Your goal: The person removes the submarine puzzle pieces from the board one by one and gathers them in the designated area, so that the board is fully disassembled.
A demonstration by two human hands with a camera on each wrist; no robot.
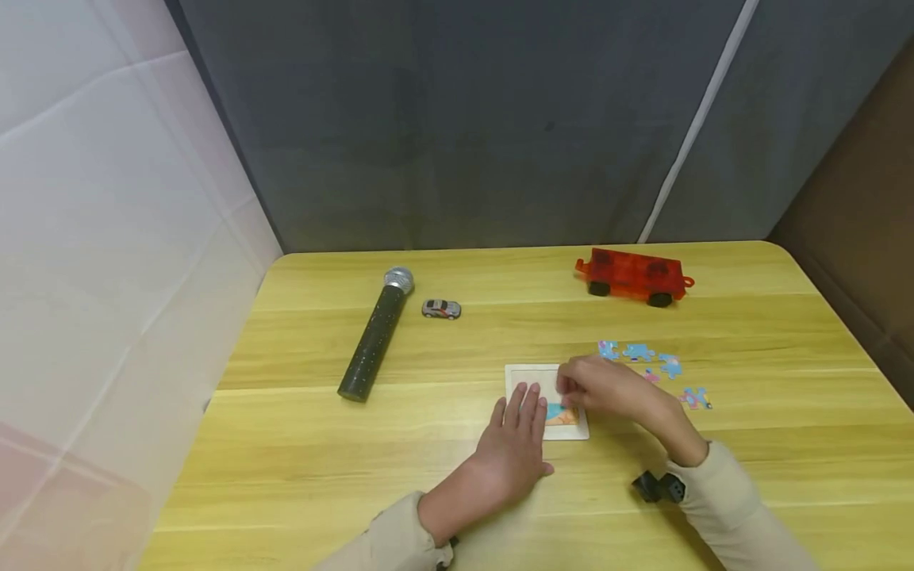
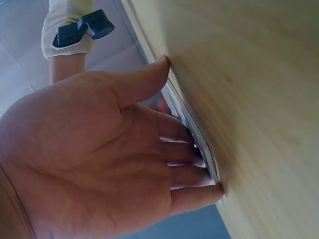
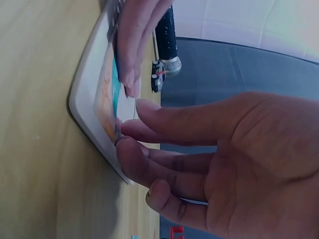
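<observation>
A small white puzzle tray (image 1: 581, 432) with a raised rim lies on the table, part of a blue and orange picture (image 1: 560, 416) showing in its lower half. My left hand (image 1: 512, 452) rests its straight fingers across the tray's left side, covering part of it. Over the tray's right side, my right hand (image 1: 600, 386) has its fingers curled in. In the right wrist view, its thumb and fingertips (image 3: 130, 149) pinch a small puzzle piece (image 3: 118, 133) at the picture's edge, mostly hidden by the fingers. Loose blue and pink puzzle pieces (image 1: 638, 352) lie right of the tray.
A black microphone (image 1: 374, 341) with a silver head lies on the left of the table (image 1: 300, 460). Beside its head is a small silver toy car (image 1: 441, 309). At the back right stands a red toy wagon (image 1: 634, 275). A dark panel (image 1: 457, 127) rises behind the table.
</observation>
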